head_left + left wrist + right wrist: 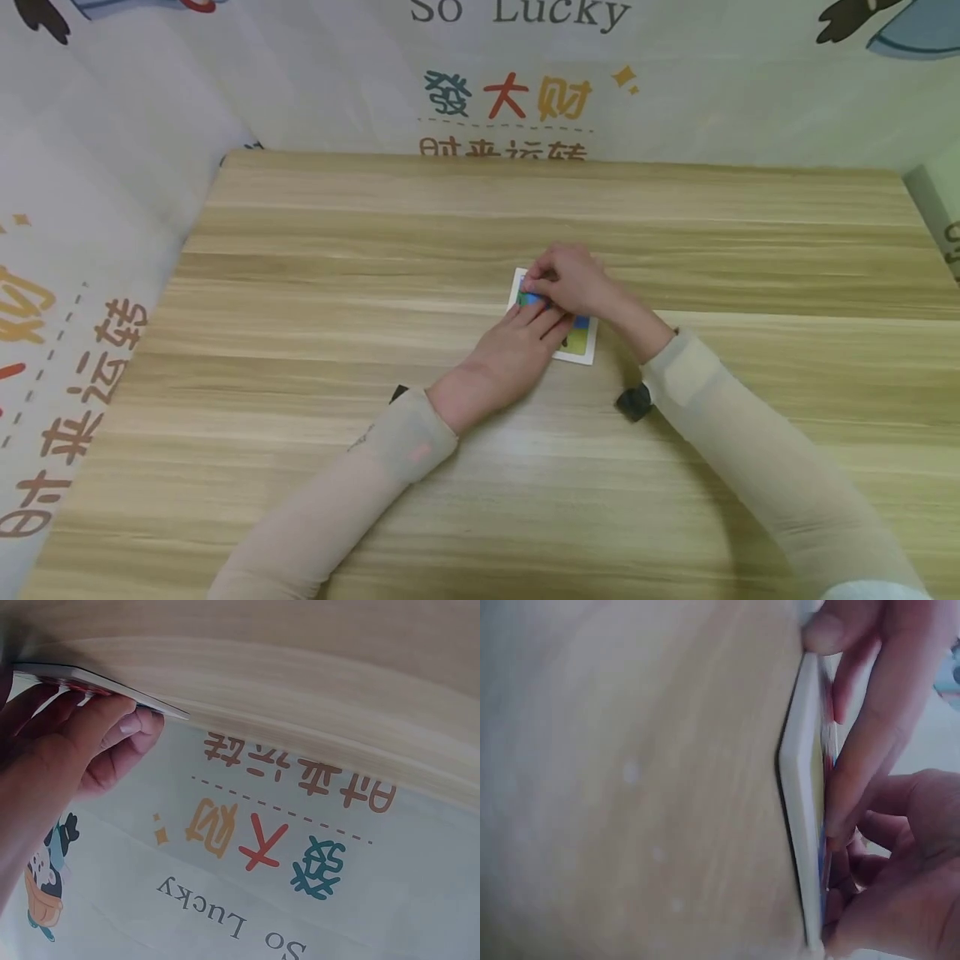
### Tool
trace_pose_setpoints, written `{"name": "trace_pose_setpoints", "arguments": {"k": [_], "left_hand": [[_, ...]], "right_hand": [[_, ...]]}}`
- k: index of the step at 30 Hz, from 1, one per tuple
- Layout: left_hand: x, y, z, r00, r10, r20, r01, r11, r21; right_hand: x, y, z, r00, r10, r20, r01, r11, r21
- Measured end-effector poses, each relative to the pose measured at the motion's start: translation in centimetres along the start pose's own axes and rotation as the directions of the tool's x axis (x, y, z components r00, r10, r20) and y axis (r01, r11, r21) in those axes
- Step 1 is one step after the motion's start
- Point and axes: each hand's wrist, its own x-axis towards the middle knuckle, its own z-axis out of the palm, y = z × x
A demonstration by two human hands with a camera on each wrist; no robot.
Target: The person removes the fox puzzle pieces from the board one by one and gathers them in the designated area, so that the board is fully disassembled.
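A small flat board [577,343] with a white border and a blue, green and yellow picture lies on the table. My left hand [517,354] rests across its lower left part, fingers extended over the picture. Beyond it, my right hand [573,279] bends over the upper left of the board, thumb and index fingertip close together. Whether a small piece is between those fingertips cannot be seen. From the right wrist, the board's thick pale edge [799,761] shows, with both hands touching its upper face. The left wrist view sees the board [86,677] edge-on, its picture mostly hidden by fingers.
The wood-grain table [300,292] extends around the board. Behind it stands a pale printed backdrop [712,108] with lettering, continuing along the left side. Black wrist camera parts [634,402] sit beneath the sleeved forearms.
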Motion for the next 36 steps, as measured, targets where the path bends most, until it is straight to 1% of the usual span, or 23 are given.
{"name": "trace_pose_setpoints", "arguments": {"k": [2,4,7,10,13,18,20,25,28,32,35,36], "left_hand": [[0.0,0.0,0.0,1.000,0.003,0.007,-0.003,1.000,0.001],[-0.1,0.0,-0.1,1.000,0.003,0.028,-0.003,1.000,-0.003],[-0.2,0.1,-0.2,0.998,-0.005,0.058,0.005,1.000,-0.012],[-0.2,0.1,-0.2,0.998,-0.013,0.068,0.015,1.000,-0.019],[-0.3,0.1,-0.3,0.998,-0.008,0.056,0.010,1.000,-0.021],[-0.2,-0.1,-0.3,0.999,0.006,0.032,-0.006,1.000,-0.025],[-0.1,-0.2,-0.3,0.999,0.010,0.031,-0.009,1.000,-0.027],[0.0,-0.2,-0.3,0.999,0.017,0.037,-0.015,0.999,-0.034],[0.0,-0.2,-0.3,0.999,0.024,0.028,-0.023,0.999,-0.040],[-0.1,-0.4,-0.3,0.999,0.041,-0.013,-0.041,0.999,-0.034],[-0.1,-0.6,-0.2,0.999,0.048,-0.024,-0.049,0.999,-0.019],[0.0,-0.6,-0.2,0.999,0.048,-0.014,-0.048,0.999,-0.021]], "right_hand": [[-0.3,0.1,0.0,1.000,0.014,-0.011,-0.013,0.998,0.059],[-0.6,0.2,-0.1,0.999,0.026,-0.027,-0.023,0.994,0.107],[-0.9,0.2,-0.3,0.998,0.030,-0.049,-0.023,0.991,0.134],[-0.9,0.1,-0.3,0.997,0.009,-0.081,0.000,0.993,0.119],[-0.9,-0.1,-0.3,0.994,0.000,-0.109,0.011,0.995,0.102],[-0.7,-0.6,-0.5,0.992,-0.031,-0.122,0.033,0.999,0.014],[-0.5,-0.5,-0.6,0.992,-0.038,-0.117,0.040,0.999,0.016],[-0.1,0.2,-0.8,0.994,-0.022,-0.105,0.032,0.995,0.094],[0.0,0.3,-0.7,0.994,-0.014,-0.104,0.025,0.994,0.102],[0.1,0.1,-0.3,0.998,-0.050,-0.031,0.054,0.986,0.158],[0.0,0.1,-0.2,0.999,-0.054,0.006,0.051,0.976,0.213],[-0.1,0.2,-0.2,0.999,-0.045,-0.001,0.045,0.974,0.222]]}}
